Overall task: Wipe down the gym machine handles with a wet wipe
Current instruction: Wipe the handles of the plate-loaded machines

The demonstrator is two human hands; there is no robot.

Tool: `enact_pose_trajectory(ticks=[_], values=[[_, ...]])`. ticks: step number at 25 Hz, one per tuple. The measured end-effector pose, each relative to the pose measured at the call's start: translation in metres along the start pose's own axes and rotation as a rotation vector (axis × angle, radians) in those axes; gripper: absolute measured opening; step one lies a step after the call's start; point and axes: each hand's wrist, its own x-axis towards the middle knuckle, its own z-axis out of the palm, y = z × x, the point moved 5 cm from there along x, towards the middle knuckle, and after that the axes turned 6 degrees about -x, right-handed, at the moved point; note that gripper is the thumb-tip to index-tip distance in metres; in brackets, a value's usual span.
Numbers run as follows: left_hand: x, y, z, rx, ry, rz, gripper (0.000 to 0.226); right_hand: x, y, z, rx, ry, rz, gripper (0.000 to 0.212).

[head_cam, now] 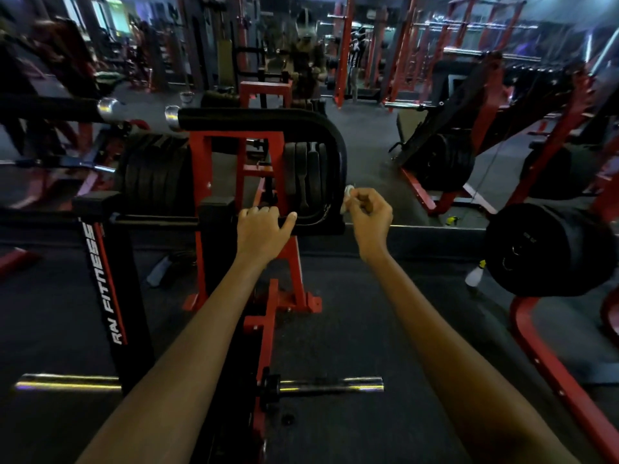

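Near the middle, the left hand [263, 226] curls its fingers over the black handle bar [311, 220] of the red-framed machine, while just to the right the right hand [370, 212] pinches a crumpled white wet wipe [346, 197], which pokes out left of its curled fingertips beside the handle's padded curve, with the black weight plates [306, 175] beyond.

I'm looking at a dim gym, lit mostly from pale windows [119, 18] far back on the left and thin light strips [599, 51] at the upper right, so the floor [368, 329] sits in deep shadow. The chrome bar [331, 385] near the bottom catches a yellowish glare, and the forearms look fairly sharp. Toward the top and side edges everything smears into blur and straight frames bow outward
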Motion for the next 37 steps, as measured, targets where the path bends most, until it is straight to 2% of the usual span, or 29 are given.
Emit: enact_pose_trajectory(ticks=[2, 4, 9, 11, 15, 19, 23, 30, 35, 37], values=[[0.001, 0.000, 0.003, 0.004, -0.012, -0.019, 0.052, -0.013, 0.015, 0.001, 0.065, -0.081, 0.098, 0.018], [0.001, -0.001, 0.004, -0.005, -0.017, -0.043, 0.053, -0.012, 0.011, -0.001, 0.115, -0.098, 0.119, 0.018], [0.002, 0.003, 0.002, -0.015, -0.040, -0.095, 0.053, 0.031, -0.028, 0.001, 0.041, -0.034, 0.004, 0.014], [0.002, 0.005, 0.000, -0.015, -0.053, -0.124, 0.052, 0.022, -0.018, 0.000, 0.009, -0.047, -0.037, 0.012], [0.001, 0.008, -0.001, -0.027, -0.070, -0.151, 0.050, 0.009, -0.003, -0.003, 0.098, -0.077, -0.035, 0.011], [0.002, 0.010, 0.000, 0.016, -0.073, -0.174, 0.050, 0.054, -0.049, 0.004, 0.003, -0.024, -0.313, 0.008], [0.001, 0.009, -0.002, -0.007, -0.035, -0.191, 0.048, 0.079, -0.087, 0.021, -0.127, -0.110, -0.665, 0.004], [0.000, 0.010, -0.003, -0.034, 0.023, -0.185, 0.038, 0.025, -0.027, -0.001, -0.140, -0.134, -0.623, 0.006], [0.000, 0.014, -0.004, -0.031, 0.024, -0.162, 0.043, 0.063, -0.063, 0.012, -0.135, -0.096, -0.670, 0.007], [-0.001, 0.013, -0.004, -0.033, 0.028, -0.142, 0.044, 0.081, -0.081, 0.024, -0.194, -0.159, -0.737, 0.007]])
